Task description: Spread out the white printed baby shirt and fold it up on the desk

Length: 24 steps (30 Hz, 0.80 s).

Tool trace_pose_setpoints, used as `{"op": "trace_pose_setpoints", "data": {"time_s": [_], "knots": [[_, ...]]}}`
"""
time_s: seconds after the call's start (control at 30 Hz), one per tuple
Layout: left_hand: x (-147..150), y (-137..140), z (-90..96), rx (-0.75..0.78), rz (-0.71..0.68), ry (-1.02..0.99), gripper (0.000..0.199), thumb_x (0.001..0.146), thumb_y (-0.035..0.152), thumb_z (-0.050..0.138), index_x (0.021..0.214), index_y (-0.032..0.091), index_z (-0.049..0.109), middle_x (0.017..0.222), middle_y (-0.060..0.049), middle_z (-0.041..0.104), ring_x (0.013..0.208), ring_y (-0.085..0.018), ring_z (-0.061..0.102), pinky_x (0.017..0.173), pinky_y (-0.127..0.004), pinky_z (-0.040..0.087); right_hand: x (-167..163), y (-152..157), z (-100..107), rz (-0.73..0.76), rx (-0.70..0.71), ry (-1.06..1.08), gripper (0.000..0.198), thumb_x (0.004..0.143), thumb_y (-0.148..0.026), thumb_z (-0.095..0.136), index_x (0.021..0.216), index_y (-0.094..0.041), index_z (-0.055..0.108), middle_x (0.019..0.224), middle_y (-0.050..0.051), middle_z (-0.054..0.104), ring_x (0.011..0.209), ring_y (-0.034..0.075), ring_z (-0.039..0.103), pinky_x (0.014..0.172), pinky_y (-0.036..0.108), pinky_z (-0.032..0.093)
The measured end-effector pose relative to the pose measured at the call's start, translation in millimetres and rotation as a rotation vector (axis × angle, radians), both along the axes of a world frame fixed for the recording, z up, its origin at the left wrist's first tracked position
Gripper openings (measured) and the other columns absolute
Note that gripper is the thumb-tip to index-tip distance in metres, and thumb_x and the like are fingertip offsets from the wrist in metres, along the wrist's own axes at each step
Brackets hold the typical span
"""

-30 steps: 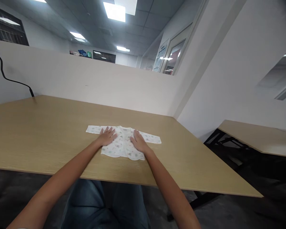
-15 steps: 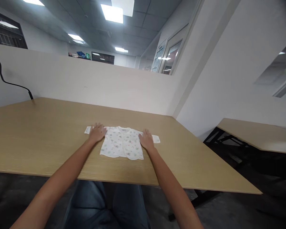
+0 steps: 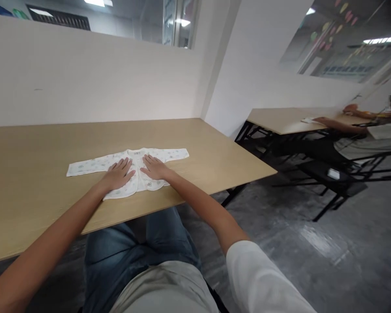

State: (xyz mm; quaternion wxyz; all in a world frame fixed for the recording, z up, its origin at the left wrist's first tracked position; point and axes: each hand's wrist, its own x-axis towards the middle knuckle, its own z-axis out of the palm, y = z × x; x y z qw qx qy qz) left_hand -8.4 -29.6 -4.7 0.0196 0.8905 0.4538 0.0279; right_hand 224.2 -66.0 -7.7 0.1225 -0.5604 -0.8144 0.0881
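A small white long-sleeved baby shirt (image 3: 137,167) with a scattered print lies flat on the wooden table (image 3: 52,200), both sleeves stretched out sideways. My left hand (image 3: 119,173) rests flat on the left half of its body, fingers spread and pointing away from me. On the right half of the chest, my right hand (image 3: 153,166) lies flat with its fingers apart. The neckline with a dark printed label shows between and beyond the hands. Parts of the shirt front are covered by my palms.
A white partition wall (image 3: 101,82) stands behind the table. To the right is a second table (image 3: 280,119), where another person (image 3: 371,134) sits with an arm on the top. A black chair (image 3: 332,178) stands on the grey floor there.
My hands have moved inward from the sleeves onto the shirt's chest, closer together. The view has turned right and down, bringing the seated person into sight.
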Motion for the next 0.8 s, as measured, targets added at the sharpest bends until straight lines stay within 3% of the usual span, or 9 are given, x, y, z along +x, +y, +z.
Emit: {"op": "trace_pose_setpoints", "data": {"time_s": [0.27,0.47,0.57,0.63,0.73,0.8], "knots": [[-3,-5,7.4,-0.03,-0.013,-0.019,0.077,0.1,0.062,0.018,0.164,0.019,0.023,0.172,-0.006,0.013,0.159,-0.028,0.011,0.127,-0.047,0.014,1,-2,0,0.002,-0.003,0.086,0.08,0.101,-0.06,0.032,0.16,-0.006,0.028,0.17,0.017,0.017,0.158,0.032,0.014,0.129,0.048,0.013],[-7,-5,14.9,0.021,-0.092,-0.189,0.067,0.101,0.059,0.032,0.156,0.021,0.04,0.169,-0.008,0.027,0.156,-0.03,0.02,0.126,-0.049,0.019,7,-3,2,0.011,-0.003,0.157,0.078,0.098,-0.056,0.043,0.159,-0.009,0.032,0.169,0.016,0.024,0.157,0.031,0.019,0.128,0.047,0.019],[2,8,27.1,0.075,-0.07,-0.388,0.053,0.099,0.051,0.044,0.142,0.022,0.056,0.149,-0.011,0.053,0.139,-0.028,0.046,0.118,-0.046,0.035,3,5,14,-0.035,0.068,0.204,0.073,0.097,-0.049,0.051,0.157,-0.011,0.035,0.167,0.016,0.029,0.154,0.033,0.027,0.124,0.049,0.026],[13,21,32.5,0.074,-0.02,-0.481,0.045,0.097,0.044,0.049,0.132,0.02,0.064,0.123,-0.011,0.065,0.116,-0.025,0.059,0.107,-0.042,0.045,-3,15,24,-0.067,0.131,0.229,0.062,0.096,-0.042,0.053,0.151,-0.013,0.046,0.158,0.017,0.044,0.145,0.033,0.041,0.118,0.049,0.036],[28,37,28.8,0.089,0.07,-0.558,0.04,0.091,0.034,0.055,0.125,0.017,0.067,0.099,-0.008,0.065,0.092,-0.021,0.061,0.094,-0.038,0.05,-12,33,33,-0.135,0.108,0.283,0.039,0.096,-0.033,0.052,0.128,-0.016,0.065,0.13,0.014,0.066,0.118,0.029,0.06,0.101,0.044,0.048],[32,41,20.4,0.107,0.114,-0.602,0.039,0.087,0.029,0.058,0.122,0.015,0.067,0.094,-0.007,0.063,0.088,-0.02,0.059,0.092,-0.037,0.049,-14,40,30,-0.18,0.092,0.31,0.033,0.095,-0.029,0.05,0.117,-0.016,0.07,0.118,0.012,0.07,0.107,0.026,0.063,0.096,0.041,0.049]]}}
